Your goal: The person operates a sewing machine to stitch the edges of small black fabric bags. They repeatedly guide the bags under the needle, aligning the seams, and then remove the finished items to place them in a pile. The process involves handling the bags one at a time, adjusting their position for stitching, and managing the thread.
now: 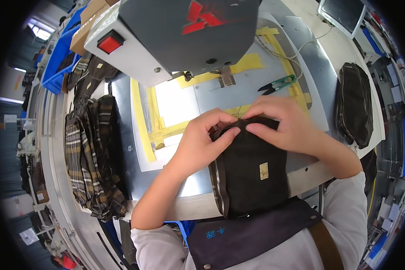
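A dark brown fabric pouch (252, 173) with a silver zipper along its left edge and a small tan label lies on the metal table plate (135, 166). My left hand (202, 139) pinches the pouch's upper left corner at the zipper end. My right hand (283, 123) presses its fingers on the pouch's top edge, right beside the left hand. Both hands sit just in front of the grey sewing machine head (175, 31), which has a red button.
Green thread snips (277, 84) lie on the plate behind my hands. Yellow tape strips (141, 121) frame the work area. A stack of plaid pouches (92, 148) lies at left, dark finished pouches (353, 103) at right. Blue bins (58, 58) stand far left.
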A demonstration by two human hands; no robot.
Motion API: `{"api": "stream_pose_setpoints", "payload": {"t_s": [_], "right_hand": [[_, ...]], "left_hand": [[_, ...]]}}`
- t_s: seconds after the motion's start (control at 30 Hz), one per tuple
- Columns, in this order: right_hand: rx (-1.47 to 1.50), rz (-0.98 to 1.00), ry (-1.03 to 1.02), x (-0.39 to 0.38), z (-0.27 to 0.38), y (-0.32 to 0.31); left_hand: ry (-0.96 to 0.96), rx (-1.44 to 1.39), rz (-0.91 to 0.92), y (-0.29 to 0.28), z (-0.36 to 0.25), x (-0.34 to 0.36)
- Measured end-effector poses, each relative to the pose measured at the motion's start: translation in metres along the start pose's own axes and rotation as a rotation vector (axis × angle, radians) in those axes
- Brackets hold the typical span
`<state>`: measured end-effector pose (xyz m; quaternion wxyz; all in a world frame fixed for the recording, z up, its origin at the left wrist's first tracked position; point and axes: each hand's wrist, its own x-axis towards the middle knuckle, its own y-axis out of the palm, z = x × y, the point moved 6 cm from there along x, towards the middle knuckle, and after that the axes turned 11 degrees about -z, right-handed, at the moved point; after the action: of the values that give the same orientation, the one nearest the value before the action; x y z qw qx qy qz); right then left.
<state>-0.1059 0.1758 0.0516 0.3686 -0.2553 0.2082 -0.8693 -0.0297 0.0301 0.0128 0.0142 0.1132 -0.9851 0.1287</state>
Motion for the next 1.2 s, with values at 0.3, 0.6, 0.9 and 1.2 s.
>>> {"api": "stream_pose_setpoints", "payload": {"t_s": [0.3, 0.6, 0.9, 1.2], "right_hand": [[0.328, 0.021, 0.401, 0.002, -0.016, 0.014], [0.428, 0.055, 0.447, 0.003, -0.026, 0.027], [-0.256, -0.247, -0.741, -0.019, 0.026, 0.016], [-0.318, -0.407, -0.989, -0.035, 0.034, 0.017]], "left_hand": [[-0.045, -0.042, -0.009, -0.004, -0.002, -0.003], [0.164, 0.181, -0.078, -0.005, -0.015, -0.003], [0.806, 0.387, -0.341, -0.01, -0.027, -0.016], [0.925, 0.387, -0.411, -0.013, -0.031, -0.029]]}}
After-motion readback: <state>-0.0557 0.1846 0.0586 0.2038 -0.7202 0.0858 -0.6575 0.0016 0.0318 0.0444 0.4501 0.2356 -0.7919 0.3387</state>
